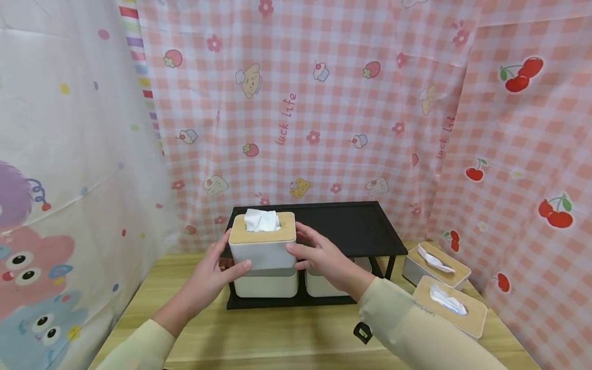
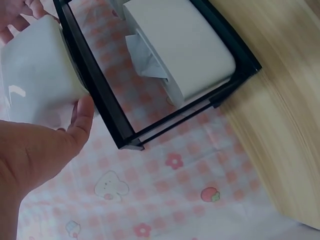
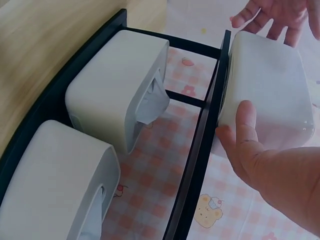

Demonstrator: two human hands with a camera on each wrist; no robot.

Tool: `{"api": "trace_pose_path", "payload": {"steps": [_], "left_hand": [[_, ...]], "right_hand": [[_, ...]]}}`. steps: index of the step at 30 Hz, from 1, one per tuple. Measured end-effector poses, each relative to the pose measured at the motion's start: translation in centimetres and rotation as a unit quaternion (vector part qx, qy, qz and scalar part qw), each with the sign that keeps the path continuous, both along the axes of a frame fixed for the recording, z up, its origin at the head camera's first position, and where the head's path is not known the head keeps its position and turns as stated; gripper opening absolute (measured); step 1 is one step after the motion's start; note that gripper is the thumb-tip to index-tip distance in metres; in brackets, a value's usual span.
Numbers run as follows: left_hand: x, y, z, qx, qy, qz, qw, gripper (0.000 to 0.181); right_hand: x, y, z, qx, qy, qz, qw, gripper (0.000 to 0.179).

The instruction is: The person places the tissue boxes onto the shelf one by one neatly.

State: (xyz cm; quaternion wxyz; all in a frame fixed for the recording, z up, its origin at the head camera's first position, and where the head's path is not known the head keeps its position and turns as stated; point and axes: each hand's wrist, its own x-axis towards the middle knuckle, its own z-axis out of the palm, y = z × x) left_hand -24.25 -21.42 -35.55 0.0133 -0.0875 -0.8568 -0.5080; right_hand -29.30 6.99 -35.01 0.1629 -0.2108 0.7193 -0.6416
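1. Right sleeve [image 1: 416, 324] nearest, over front edge of desk [image 1: 277, 339].
2. Left hand [image 1: 215, 275], right hand [image 1: 330, 261]: fingers half-open, gripping opposite ends of box [image 1: 263, 253].
3. Box at front-left corner of shelf [image 1: 344, 226]; contact unclear.
4. Likely shelving; next calls for level setting-down, release.

Your left hand [image 1: 208, 277] and right hand [image 1: 329, 261] are bare; your left sleeve [image 1: 141, 345] and right sleeve [image 1: 418, 331] are pale cream-yellow. Up the arm from your right cuff [image 1: 372, 297] runs small dark lettering [image 1: 425, 310], too small to read; nearer you than that cuff, a black piece [image 1: 363, 333] with a yellow-green mark shows at the sleeve's edge.
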Motion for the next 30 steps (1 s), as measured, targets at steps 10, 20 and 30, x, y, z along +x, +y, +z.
{"api": "trace_pose_path", "payload": {"steps": [10,20,30], "left_hand": [[0.2,0.6,0.0,0.051,-0.01,0.014,0.9985,0.1],[0.1,1.4,-1.0,0.065,0.052,0.029,0.9961,0.087],[-0.4,1.1,-0.9,0.058,0.04,0.038,0.9968,0.081]], "right_hand": [[0.0,-0.6,-0.4,-0.024,0.013,-0.012,0.9996,0.077],[0.0,-0.8,-1.1,-0.008,0.048,-0.039,0.998,0.074],[-0.5,-1.6,-1.6,0.035,0.103,-0.077,0.9911,0.072]]}}
